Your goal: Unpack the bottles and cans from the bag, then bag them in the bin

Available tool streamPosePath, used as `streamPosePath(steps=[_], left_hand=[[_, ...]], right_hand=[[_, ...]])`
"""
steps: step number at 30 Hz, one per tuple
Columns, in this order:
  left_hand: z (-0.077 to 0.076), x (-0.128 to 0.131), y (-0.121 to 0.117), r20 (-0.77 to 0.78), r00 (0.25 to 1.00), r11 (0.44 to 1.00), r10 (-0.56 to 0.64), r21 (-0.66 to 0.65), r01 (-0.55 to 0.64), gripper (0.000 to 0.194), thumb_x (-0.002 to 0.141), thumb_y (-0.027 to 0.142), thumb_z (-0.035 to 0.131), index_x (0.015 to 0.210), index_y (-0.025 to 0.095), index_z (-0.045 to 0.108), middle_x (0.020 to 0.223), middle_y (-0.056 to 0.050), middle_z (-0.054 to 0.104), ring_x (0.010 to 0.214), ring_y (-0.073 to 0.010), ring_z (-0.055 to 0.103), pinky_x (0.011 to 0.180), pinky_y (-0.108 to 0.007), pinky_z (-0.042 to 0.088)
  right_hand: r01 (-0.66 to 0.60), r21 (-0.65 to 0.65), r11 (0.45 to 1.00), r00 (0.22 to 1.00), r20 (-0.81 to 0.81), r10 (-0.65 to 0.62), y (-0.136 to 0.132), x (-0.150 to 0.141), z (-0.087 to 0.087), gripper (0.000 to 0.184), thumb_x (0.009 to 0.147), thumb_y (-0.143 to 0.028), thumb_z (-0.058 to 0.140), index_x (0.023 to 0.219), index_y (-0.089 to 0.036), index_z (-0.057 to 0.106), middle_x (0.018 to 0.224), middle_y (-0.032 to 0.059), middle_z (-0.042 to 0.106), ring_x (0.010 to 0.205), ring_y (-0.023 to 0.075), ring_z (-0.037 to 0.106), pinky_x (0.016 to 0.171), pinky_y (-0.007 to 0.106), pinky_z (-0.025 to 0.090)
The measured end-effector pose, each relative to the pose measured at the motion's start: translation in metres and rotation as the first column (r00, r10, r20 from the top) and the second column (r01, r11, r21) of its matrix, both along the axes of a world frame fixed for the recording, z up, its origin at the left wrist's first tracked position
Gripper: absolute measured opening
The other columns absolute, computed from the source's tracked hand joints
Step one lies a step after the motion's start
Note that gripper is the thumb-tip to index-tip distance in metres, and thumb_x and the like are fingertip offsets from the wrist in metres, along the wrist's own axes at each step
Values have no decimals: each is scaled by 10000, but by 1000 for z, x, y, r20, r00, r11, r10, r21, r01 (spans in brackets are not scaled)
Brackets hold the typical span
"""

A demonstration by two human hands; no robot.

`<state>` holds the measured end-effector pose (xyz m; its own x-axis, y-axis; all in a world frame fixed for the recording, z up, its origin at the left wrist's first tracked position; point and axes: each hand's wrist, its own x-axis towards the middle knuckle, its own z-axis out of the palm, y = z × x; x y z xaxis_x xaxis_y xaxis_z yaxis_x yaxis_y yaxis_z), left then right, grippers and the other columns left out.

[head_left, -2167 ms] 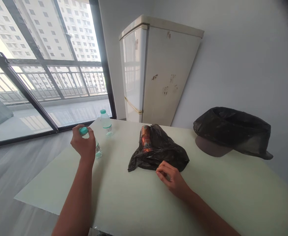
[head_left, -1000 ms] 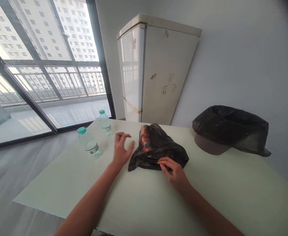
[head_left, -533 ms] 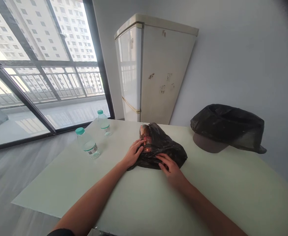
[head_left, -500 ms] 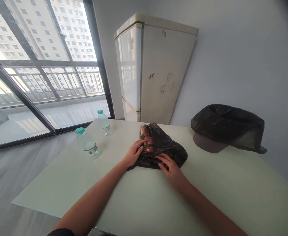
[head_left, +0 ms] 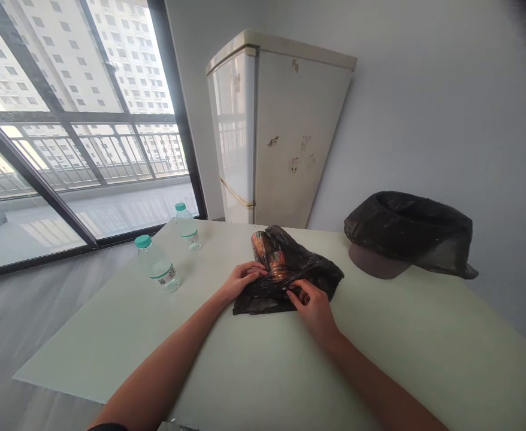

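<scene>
A crumpled black plastic bag [head_left: 305, 260] lies on the pale table between my hands. Shiny orange-red, rounded items [head_left: 277, 263] show at its far left part; I cannot tell exactly what they are. My left hand [head_left: 244, 280] is at the bag's left side, thumb and fingertips close together on the plastic beside the orange-red items. On the near right side, my right hand [head_left: 313, 304] pinches a fold of the bag between thumb and fingers. The bag's near edge spreads flat on the table.
Two clear bottles with green caps, a nearer bottle [head_left: 159, 266] and a farther bottle [head_left: 187, 227], stand at the left. At right, a black bag [head_left: 407, 224] covers most of a brownish round container [head_left: 377, 262]. Behind the table [head_left: 254, 365] stands a white fridge [head_left: 299, 120].
The bag's near edge has spread out flatter and more of the orange-red items shows. My left hand has shifted slightly left, and my right fingers have curled into a pinch.
</scene>
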<state>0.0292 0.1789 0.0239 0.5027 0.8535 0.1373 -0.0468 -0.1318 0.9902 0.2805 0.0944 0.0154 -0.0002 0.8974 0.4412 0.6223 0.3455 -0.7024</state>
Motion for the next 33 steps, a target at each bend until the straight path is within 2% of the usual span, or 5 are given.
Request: streamPosePath(steps=[3, 10, 24, 29, 33], left_hand=[[-1, 1, -1, -9, 997, 998, -70, 6, 70, 397, 930, 448, 704, 1218, 174, 706, 1228, -131, 748, 1194, -276, 674, 1083, -398, 472], [-4, 1, 1, -31, 999, 999, -24, 27, 25, 412, 920, 440, 721, 1254, 198, 699, 1298, -115, 703, 1200, -268, 653, 1064, -380, 476], [-3, 3, 0, -60, 997, 996, -54, 62, 57, 411, 904, 459, 724, 1211, 185, 712, 1283, -112, 715, 1161, -266, 655, 1053, -390, 482], [-7, 0, 1, -108, 993, 993, -52, 98, 63, 435, 906, 476, 722, 1248, 208, 705, 1560, -123, 537, 1242, -290, 626, 1112, -430, 454], [-2, 0, -1, -157, 982, 981, -105, 145, 128, 465, 914, 480, 718, 1309, 237, 690, 1554, -104, 551, 1433, -334, 503, 1216, -462, 358]], right_hand=[[33, 38, 999, 999, -2, -33, 0, 1, 3, 136, 941, -316, 627, 913, -206, 703, 733, -8, 610, 587, 138, 511, 613, 283, 448], [172, 127, 977, 985, 5, -174, 4, 11, 8, 185, 932, -349, 607, 904, -185, 687, 822, 46, 650, 619, 157, 537, 606, 300, 471], [179, 2, 984, 983, -34, -179, 10, 17, -7, 216, 894, -391, 652, 852, -188, 712, 619, -9, 607, 541, 148, 524, 586, 287, 430], [171, -23, 985, 984, -39, -172, 10, 16, -7, 231, 894, -403, 654, 850, -184, 713, 582, -15, 588, 523, 151, 523, 573, 285, 431], [151, -47, 987, 987, -50, -153, 11, 16, -6, 243, 893, -412, 654, 862, -182, 727, 599, -1, 623, 528, 160, 549, 565, 282, 445]])
